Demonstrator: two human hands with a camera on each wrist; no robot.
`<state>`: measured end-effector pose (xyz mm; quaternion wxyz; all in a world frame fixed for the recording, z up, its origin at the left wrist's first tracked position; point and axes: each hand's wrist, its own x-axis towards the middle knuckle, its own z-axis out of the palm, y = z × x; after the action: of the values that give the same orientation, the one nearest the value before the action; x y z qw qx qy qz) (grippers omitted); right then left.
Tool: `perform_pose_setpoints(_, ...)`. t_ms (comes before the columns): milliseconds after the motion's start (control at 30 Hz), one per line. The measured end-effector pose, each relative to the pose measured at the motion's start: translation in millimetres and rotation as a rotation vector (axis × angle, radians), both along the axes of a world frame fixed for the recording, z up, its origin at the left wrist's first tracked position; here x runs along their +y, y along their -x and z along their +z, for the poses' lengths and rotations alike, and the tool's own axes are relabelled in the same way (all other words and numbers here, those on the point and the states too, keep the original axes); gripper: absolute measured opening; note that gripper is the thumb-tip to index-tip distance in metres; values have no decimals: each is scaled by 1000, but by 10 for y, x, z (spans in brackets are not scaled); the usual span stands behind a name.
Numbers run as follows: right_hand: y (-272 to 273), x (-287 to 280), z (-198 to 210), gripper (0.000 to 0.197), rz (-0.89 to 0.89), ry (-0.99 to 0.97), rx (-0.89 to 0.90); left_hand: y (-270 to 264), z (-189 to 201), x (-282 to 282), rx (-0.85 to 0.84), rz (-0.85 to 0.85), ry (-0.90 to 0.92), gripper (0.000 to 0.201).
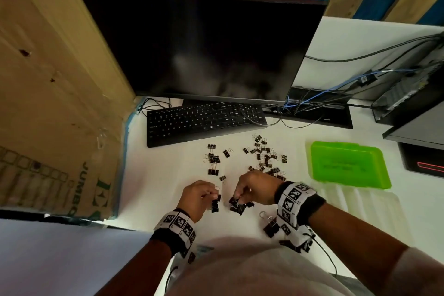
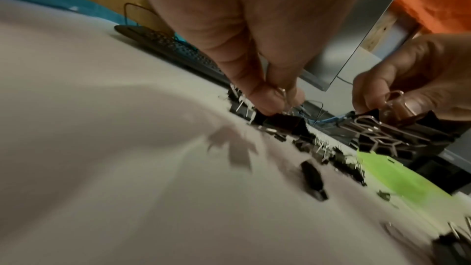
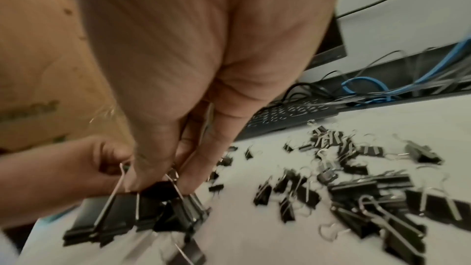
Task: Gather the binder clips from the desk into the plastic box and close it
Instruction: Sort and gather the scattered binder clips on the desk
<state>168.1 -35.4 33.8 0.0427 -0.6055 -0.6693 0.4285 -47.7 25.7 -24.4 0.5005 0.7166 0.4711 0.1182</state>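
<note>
Several black binder clips (image 1: 264, 156) lie scattered on the white desk (image 1: 168, 166) in front of the keyboard. My left hand (image 1: 199, 197) pinches the wire handles of black clips (image 1: 215, 204) that hang just above the desk; the same clips (image 2: 282, 122) show under its fingertips in the left wrist view. My right hand (image 1: 254, 190) grips a bunch of clips (image 1: 237, 205) by their handles, seen as a black cluster (image 3: 163, 215) in the right wrist view. The green plastic box (image 1: 348, 163) lies closed at the right, apart from both hands.
A black keyboard (image 1: 204, 122) and a dark monitor (image 1: 204, 48) stand behind the clips. Cables (image 1: 312, 101) and a computer case (image 1: 420, 132) fill the back right. A cardboard box (image 1: 55, 103) walls the left side. More clips (image 1: 271, 223) lie by my right wrist.
</note>
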Motion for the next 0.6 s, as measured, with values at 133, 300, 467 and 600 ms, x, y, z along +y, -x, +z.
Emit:
perform_pose_setpoints(133, 295, 24, -133, 20, 110, 26, -44, 137, -144, -187, 18, -33, -28, 18)
perform_pose_setpoints(300, 314, -13, -201, 13, 112, -1, -37, 252, -147, -234, 19, -89, -84, 34)
perform_pose_setpoints(467, 115, -138, -218, 43, 58, 24, -127, 367, -164, -267, 100, -164, 51, 100)
perform_pose_setpoints(600, 187, -235, -259, 70, 110, 85, -170, 256, -289, -295, 198, -350, 42, 128)
